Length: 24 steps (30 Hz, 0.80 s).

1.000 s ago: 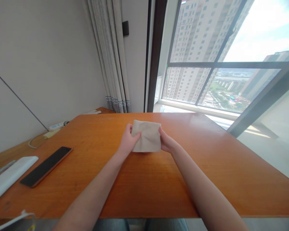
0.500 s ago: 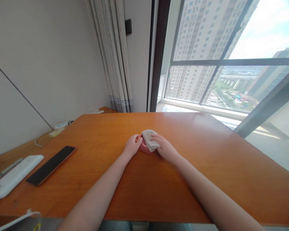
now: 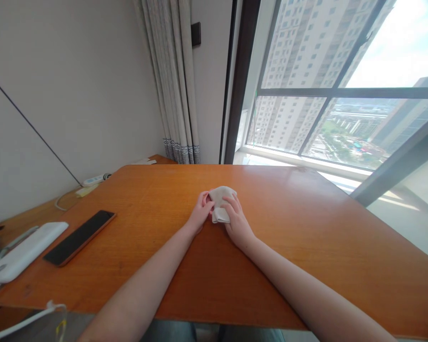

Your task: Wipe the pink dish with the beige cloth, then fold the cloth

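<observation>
Over the middle of the wooden table, a folded whitish cloth lies across a pink object that it now mostly covers. Only a sliver of that pink object shows beside my left fingers, so I cannot tell its kind. My left hand grips its left side, thumb toward me against the cloth's edge. From the right, my right hand holds the cloth, fingers bent over its top and right side.
A dark-screened phone and a white flat device lie on the left of the table. Behind them is a power strip. A white cable hangs at the near left edge. Curtain and window stand beyond.
My right hand has moved the cloth over the pink object, covering most of it. The right fingers now bend further round the cloth. The view has shifted slightly.
</observation>
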Available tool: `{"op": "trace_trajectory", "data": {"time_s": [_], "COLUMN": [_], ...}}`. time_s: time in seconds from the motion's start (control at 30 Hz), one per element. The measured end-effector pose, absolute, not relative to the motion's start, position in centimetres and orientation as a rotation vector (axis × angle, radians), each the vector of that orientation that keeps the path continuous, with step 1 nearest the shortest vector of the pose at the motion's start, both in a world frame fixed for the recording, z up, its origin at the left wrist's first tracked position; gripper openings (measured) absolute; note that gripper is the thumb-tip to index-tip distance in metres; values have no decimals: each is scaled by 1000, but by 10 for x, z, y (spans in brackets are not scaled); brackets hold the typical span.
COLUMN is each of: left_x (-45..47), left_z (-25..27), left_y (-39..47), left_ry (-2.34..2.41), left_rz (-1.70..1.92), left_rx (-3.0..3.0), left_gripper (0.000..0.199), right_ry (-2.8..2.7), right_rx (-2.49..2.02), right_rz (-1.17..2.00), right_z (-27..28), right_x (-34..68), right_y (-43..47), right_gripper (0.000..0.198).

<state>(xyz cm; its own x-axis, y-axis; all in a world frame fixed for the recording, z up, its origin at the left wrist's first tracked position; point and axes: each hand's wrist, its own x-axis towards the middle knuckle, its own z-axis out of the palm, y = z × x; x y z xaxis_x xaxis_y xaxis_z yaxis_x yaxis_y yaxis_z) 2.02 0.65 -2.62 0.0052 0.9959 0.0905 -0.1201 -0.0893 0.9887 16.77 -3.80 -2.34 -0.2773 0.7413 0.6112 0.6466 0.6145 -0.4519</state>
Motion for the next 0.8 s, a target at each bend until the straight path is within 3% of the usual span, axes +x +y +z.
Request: {"op": "trace_trajectory", "data": {"time_s": [0.13, 0.4, 0.57, 0.8], "left_x": [17, 3, 30, 25], "left_z": [-27, -4, -14, -13], "left_y": [7, -2, -17, -12], "left_ry": [1111, 1230, 1260, 1241], "left_rz": [1372, 1417, 1549, 1506], "left_rx": [1102, 1624, 1308, 1363], "left_gripper": [36, 39, 54, 36], "right_ry": [-2265, -2439, -2341, -2368], "right_rx": [-1058, -943, -1060, -1025], "right_rz": [35, -322, -369, -349], "right_z": [-8, -14, -15, -10], "right_x": [173, 167, 167, 167], "right_y": [-36, -36, -36, -34], "right_gripper": [30, 23, 21, 16]}}
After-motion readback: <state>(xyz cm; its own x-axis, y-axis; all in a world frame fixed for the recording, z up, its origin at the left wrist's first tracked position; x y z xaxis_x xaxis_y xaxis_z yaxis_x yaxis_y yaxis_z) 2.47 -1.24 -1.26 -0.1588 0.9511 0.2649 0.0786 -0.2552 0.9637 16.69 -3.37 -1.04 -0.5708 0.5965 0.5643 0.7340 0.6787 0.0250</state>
